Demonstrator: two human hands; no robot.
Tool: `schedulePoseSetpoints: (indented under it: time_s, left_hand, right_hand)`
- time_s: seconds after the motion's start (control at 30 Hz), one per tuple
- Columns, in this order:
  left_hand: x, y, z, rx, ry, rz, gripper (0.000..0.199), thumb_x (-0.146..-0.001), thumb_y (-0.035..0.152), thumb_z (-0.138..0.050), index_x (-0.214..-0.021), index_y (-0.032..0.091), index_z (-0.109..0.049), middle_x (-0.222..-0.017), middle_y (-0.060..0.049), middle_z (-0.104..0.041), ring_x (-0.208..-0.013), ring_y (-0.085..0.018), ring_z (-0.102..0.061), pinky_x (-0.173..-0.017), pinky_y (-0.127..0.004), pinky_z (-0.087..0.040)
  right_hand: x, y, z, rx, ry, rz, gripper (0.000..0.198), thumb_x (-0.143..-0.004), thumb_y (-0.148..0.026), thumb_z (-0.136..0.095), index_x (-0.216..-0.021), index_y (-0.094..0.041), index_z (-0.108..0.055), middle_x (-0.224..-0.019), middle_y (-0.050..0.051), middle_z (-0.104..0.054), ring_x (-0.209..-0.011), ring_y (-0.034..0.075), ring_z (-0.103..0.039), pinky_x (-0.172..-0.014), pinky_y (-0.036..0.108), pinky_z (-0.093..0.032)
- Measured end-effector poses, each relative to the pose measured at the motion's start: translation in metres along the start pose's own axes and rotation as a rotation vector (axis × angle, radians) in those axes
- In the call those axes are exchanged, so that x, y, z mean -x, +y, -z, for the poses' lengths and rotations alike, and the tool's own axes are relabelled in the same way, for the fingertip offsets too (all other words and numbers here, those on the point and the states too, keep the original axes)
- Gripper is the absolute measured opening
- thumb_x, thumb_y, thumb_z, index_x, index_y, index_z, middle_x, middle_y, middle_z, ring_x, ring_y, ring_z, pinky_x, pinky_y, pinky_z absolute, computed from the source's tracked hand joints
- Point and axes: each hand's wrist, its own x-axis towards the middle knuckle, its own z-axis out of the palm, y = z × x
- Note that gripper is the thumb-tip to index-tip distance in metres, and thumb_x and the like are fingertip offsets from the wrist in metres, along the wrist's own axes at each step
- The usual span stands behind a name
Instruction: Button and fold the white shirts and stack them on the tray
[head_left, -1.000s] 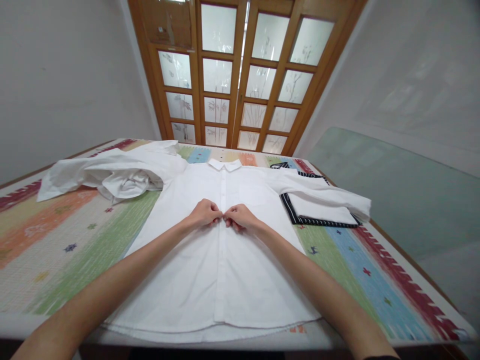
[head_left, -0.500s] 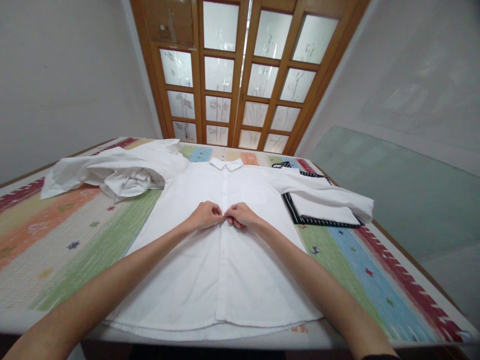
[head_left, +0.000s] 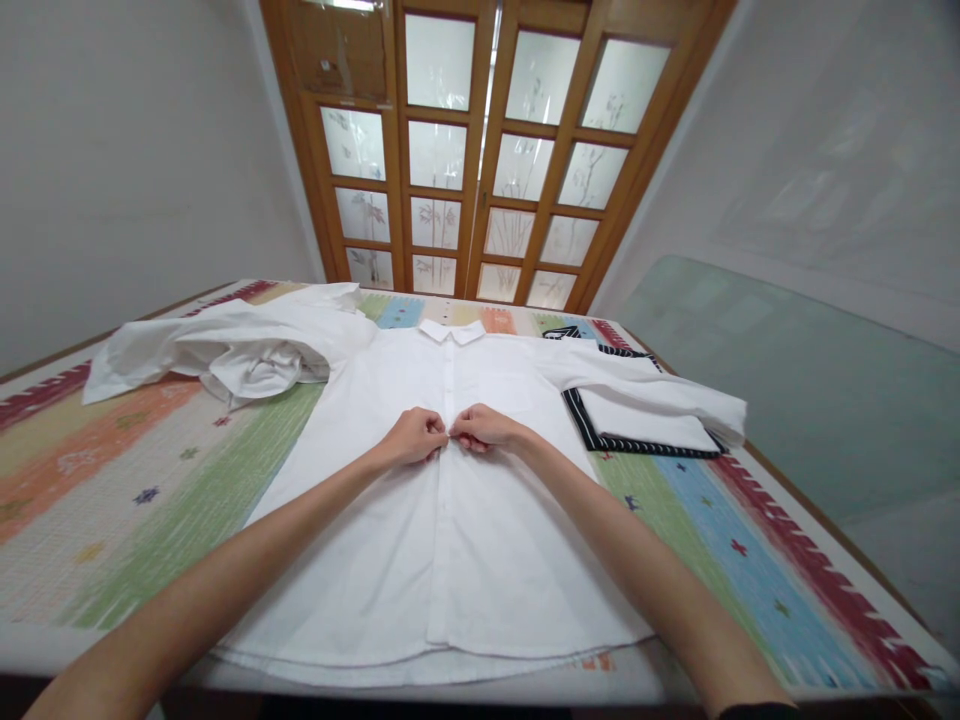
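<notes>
A white short-sleeved shirt (head_left: pixel 375 560) lies flat, front up, on a table covered with a striped multicoloured cloth (head_left: pixel 142 470). Its collar points away from me. My left hand (head_left: pixel 409 438) and my right hand (head_left: pixel 480 430) meet at the shirt's button placket, mid-chest. Both pinch the placket fabric with fingertips touching. The button between the fingers is hidden.
A crumpled white garment (head_left: pixel 217 350) lies at the back left, touching the shirt's sleeve. A folded white and black-striped garment (head_left: pixel 637 425) sits at the right under the shirt's other sleeve. Wooden glazed doors (head_left: pixel 480 150) stand behind the table. The table's front edge is close to me.
Both hands stay pinched together at the same spot on the placket; only the view has shifted slightly.
</notes>
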Motion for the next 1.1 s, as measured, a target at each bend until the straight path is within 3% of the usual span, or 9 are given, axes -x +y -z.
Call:
schedulePoseSetpoints:
  time_s: [0.17,0.33,0.6,0.73,0.87,1.0,1.1]
  left_hand:
    - [0.002,-0.004,0.006,0.187,-0.059,0.139,0.017,-0.08,0.025,-0.056,-0.066,0.016,-0.059,-0.044,0.004,-0.054,-0.033,-0.008,-0.046,-0.035,-0.019,-0.032]
    - [0.0,-0.003,0.006,0.145,-0.063,0.141,0.017,-0.079,0.023,-0.056,-0.064,0.016,-0.057,-0.041,0.005,-0.052,-0.03,-0.008,-0.045,-0.033,-0.017,-0.03]
    - [-0.006,0.002,0.003,-0.016,-0.015,0.204,0.017,-0.075,0.017,-0.052,-0.059,0.016,-0.058,-0.041,0.004,-0.054,-0.035,-0.01,-0.052,-0.039,-0.019,-0.037]
    - [-0.001,-0.001,0.006,-0.119,0.048,0.096,0.013,-0.075,0.02,-0.057,-0.066,0.016,-0.065,-0.045,0.003,-0.057,-0.039,-0.012,-0.053,-0.044,-0.021,-0.041]
    - [0.003,-0.012,0.012,-0.276,0.197,-0.137,0.014,-0.078,0.024,-0.058,-0.076,0.016,-0.069,-0.069,-0.003,-0.069,-0.064,-0.015,-0.063,-0.066,-0.025,-0.049]
    - [0.002,-0.03,0.022,-0.487,0.292,-0.29,0.025,-0.086,0.024,-0.05,-0.099,0.016,-0.071,-0.103,-0.011,-0.071,-0.099,-0.023,-0.063,-0.094,-0.035,-0.047]
    - [0.0,-0.048,0.032,-0.655,0.262,-0.267,0.038,-0.091,0.031,-0.047,-0.119,0.015,-0.065,-0.132,-0.014,-0.061,-0.127,-0.028,-0.051,-0.109,-0.042,-0.036]
  right_hand:
    - [-0.001,0.003,0.002,0.017,-0.046,0.065,0.025,-0.08,-0.019,-0.056,-0.056,-0.017,-0.053,-0.042,-0.006,-0.053,-0.03,0.004,-0.037,-0.031,0.018,-0.02]
    - [-0.006,0.014,0.002,0.091,-0.053,0.155,0.018,-0.082,-0.02,-0.054,-0.064,-0.018,-0.055,-0.043,-0.007,-0.054,-0.03,0.005,-0.038,-0.033,0.017,-0.025]
    - [-0.001,0.013,-0.005,0.265,0.109,0.2,0.014,-0.082,-0.011,-0.054,-0.07,-0.019,-0.054,-0.045,-0.01,-0.054,-0.034,0.006,-0.04,-0.04,0.018,-0.031]
    - [0.003,0.012,-0.01,0.409,0.237,0.254,0.013,-0.083,-0.011,-0.056,-0.072,-0.018,-0.06,-0.049,-0.007,-0.056,-0.044,0.008,-0.049,-0.053,0.02,-0.038]
    - [0.008,0.015,-0.015,0.641,0.455,0.4,0.008,-0.084,-0.015,-0.062,-0.084,-0.017,-0.07,-0.068,0.0,-0.067,-0.063,0.012,-0.058,-0.065,0.023,-0.039]
    - [0.014,0.02,-0.02,0.775,0.435,0.494,0.015,-0.088,-0.025,-0.063,-0.097,-0.018,-0.074,-0.082,0.004,-0.069,-0.072,0.014,-0.059,-0.072,0.025,-0.04]
    - [0.02,0.026,-0.022,0.885,0.416,0.509,0.02,-0.093,-0.026,-0.057,-0.099,-0.019,-0.075,-0.08,0.004,-0.067,-0.073,0.015,-0.058,-0.071,0.025,-0.04]
